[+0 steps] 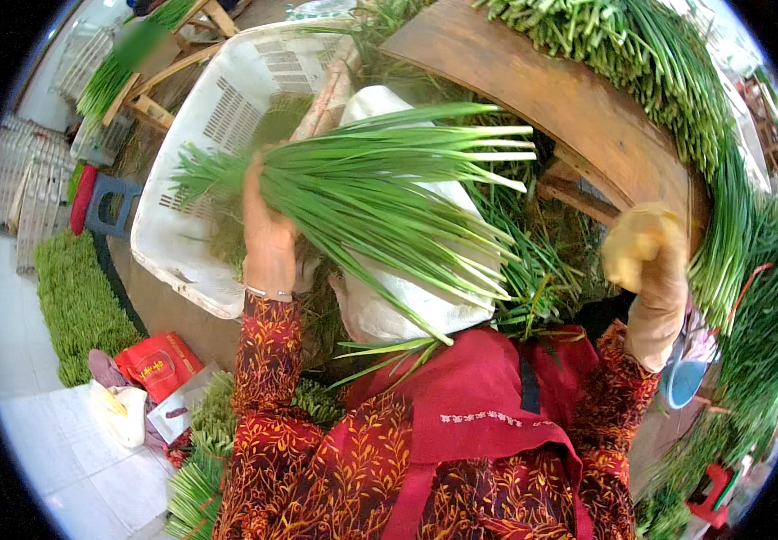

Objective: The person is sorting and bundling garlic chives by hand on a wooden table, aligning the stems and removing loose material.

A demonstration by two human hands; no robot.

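Note:
My left hand (267, 229) is closed around the leafy end of a bunch of garlic chives (389, 184). The stalks fan out to the right above my lap, their white root ends spread apart. Under them a white woven sack (463, 310) covers my knees. My right hand (645, 256) wears a yellowish glove and is raised beside the wooden board's near end; motion blurs its fingers, so I cannot see whether they grip anything. Close to it, a thick pile of garlic chives (722, 243) hangs over the board's right edge.
A white plastic basket (173, 256) with plant scraps stands at left. The wooden board (569, 99) slopes across the upper right. Bundled chives (83, 306), a red bag (159, 364) and a blue stool (112, 205) lie farther left. A blue bowl (682, 382) is at right.

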